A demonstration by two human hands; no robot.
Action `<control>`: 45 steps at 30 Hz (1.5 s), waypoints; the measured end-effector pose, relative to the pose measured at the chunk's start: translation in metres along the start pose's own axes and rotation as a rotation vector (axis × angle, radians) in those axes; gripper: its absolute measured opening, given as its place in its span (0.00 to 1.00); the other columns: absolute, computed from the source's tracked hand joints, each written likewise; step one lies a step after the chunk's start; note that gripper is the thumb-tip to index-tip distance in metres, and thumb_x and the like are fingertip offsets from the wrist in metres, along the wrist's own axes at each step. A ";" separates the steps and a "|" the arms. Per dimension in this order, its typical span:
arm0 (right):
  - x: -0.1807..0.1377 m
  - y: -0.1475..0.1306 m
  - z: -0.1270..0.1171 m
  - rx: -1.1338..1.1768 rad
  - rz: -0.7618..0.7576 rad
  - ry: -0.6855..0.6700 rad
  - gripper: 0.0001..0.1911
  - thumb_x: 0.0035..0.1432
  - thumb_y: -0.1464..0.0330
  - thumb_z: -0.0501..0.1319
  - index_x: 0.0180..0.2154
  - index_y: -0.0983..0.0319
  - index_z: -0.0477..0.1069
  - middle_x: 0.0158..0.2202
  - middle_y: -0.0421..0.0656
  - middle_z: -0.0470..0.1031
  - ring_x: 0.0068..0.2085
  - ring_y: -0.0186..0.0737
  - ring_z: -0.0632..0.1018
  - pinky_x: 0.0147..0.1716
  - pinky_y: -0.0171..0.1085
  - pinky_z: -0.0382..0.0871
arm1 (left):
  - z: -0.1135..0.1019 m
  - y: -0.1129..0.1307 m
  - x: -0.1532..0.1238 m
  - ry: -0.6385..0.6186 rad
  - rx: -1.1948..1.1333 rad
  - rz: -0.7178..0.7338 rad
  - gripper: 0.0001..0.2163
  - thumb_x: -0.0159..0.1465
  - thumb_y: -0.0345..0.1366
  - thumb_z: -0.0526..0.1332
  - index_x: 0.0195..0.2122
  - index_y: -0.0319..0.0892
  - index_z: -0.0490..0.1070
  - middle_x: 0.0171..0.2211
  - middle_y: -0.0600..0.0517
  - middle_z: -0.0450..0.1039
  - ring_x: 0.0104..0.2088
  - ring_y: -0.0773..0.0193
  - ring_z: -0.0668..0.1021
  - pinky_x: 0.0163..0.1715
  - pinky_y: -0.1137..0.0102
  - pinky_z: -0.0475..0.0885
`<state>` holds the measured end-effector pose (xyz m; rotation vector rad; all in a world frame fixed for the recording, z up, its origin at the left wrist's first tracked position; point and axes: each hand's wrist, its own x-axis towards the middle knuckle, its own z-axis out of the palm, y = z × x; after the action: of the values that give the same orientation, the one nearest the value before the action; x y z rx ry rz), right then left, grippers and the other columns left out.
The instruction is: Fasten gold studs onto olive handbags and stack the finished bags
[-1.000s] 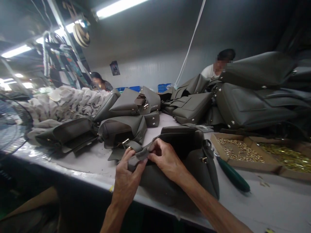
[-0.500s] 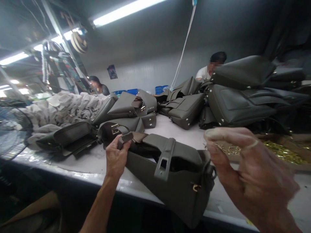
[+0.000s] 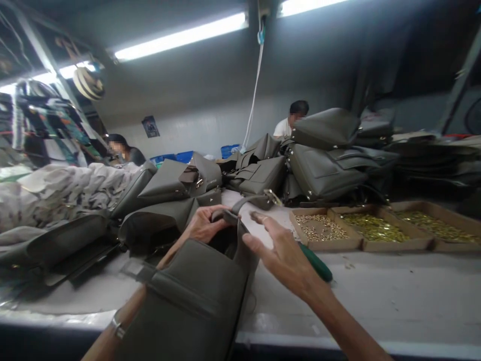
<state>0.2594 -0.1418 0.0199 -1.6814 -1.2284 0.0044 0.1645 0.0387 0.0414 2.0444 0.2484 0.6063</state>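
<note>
Olive handbag point(image 3: 195, 301) tilts over the table's point(image 3: 376, 306) near edge, mouth outward, seemingly for access; my left hand point(image 3: 203, 224) pinches its edge, likely steadying it; my right hand point(image 3: 287, 255), thumb and forefinger apart, is alongside, near a green handle point(image 3: 317, 263).

Left hand point(image 3: 206, 224) pinching, right hand point(image 3: 281, 246) loosely spread nearby, forearms point(image 3: 338, 318) angled inward

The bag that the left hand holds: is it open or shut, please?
Open, at least at its far end: the bag shows its dark inside beside the left hand.
</note>
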 end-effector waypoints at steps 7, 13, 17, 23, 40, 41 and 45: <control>0.002 0.006 0.041 0.071 -0.123 0.093 0.32 0.51 0.77 0.55 0.60 0.67 0.59 0.59 0.51 0.63 0.60 0.46 0.63 0.61 0.49 0.57 | 0.011 -0.021 0.000 -0.001 0.016 -0.014 0.15 0.53 0.43 0.67 0.36 0.38 0.77 0.29 0.52 0.76 0.31 0.64 0.76 0.32 0.75 0.69; -0.003 0.012 0.072 -0.028 -0.269 0.169 0.32 0.50 0.85 0.47 0.56 0.62 0.67 0.57 0.49 0.65 0.59 0.46 0.64 0.59 0.50 0.61 | -0.032 -0.037 -0.017 0.015 0.004 -0.130 0.19 0.52 0.41 0.69 0.43 0.40 0.75 0.41 0.47 0.76 0.43 0.58 0.76 0.44 0.71 0.70; -0.003 0.010 0.083 -0.069 -0.305 0.198 0.28 0.54 0.85 0.48 0.52 0.64 0.70 0.55 0.52 0.68 0.56 0.46 0.67 0.56 0.49 0.65 | -0.072 -0.020 -0.032 0.170 0.002 -0.216 0.16 0.60 0.48 0.61 0.40 0.39 0.73 0.38 0.46 0.75 0.39 0.61 0.76 0.40 0.72 0.71; -0.005 0.003 0.096 -0.237 -0.415 0.200 0.24 0.57 0.82 0.53 0.53 0.60 0.69 0.55 0.55 0.67 0.55 0.51 0.67 0.52 0.53 0.68 | -0.057 0.017 -0.042 -0.070 0.165 -0.319 0.19 0.58 0.52 0.61 0.22 0.39 0.72 0.22 0.52 0.71 0.25 0.66 0.70 0.27 0.75 0.66; -0.027 0.008 0.111 0.102 -0.232 0.349 0.34 0.50 0.78 0.53 0.60 0.65 0.51 0.57 0.56 0.62 0.59 0.52 0.64 0.56 0.53 0.65 | -0.009 0.021 -0.058 -0.052 -0.350 -0.654 0.17 0.53 0.46 0.66 0.25 0.35 0.68 0.19 0.54 0.63 0.19 0.74 0.66 0.18 0.80 0.57; -0.028 0.010 0.112 0.096 -0.232 0.345 0.35 0.50 0.77 0.53 0.61 0.65 0.50 0.57 0.56 0.62 0.59 0.52 0.65 0.56 0.54 0.65 | -0.009 0.021 -0.060 -0.058 -0.360 -0.650 0.17 0.51 0.46 0.67 0.24 0.35 0.67 0.17 0.56 0.61 0.18 0.75 0.63 0.17 0.80 0.55; -0.030 0.012 0.114 0.085 -0.272 0.317 0.37 0.50 0.78 0.52 0.62 0.66 0.48 0.57 0.57 0.64 0.59 0.51 0.66 0.57 0.54 0.64 | -0.007 0.015 -0.065 -0.030 -0.353 -0.654 0.21 0.50 0.51 0.67 0.21 0.36 0.65 0.14 0.60 0.54 0.14 0.78 0.55 0.14 0.79 0.46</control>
<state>0.1945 -0.0825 -0.0600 -1.3692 -1.1852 -0.3573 0.1040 0.0100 0.0366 1.5069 0.7033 0.1893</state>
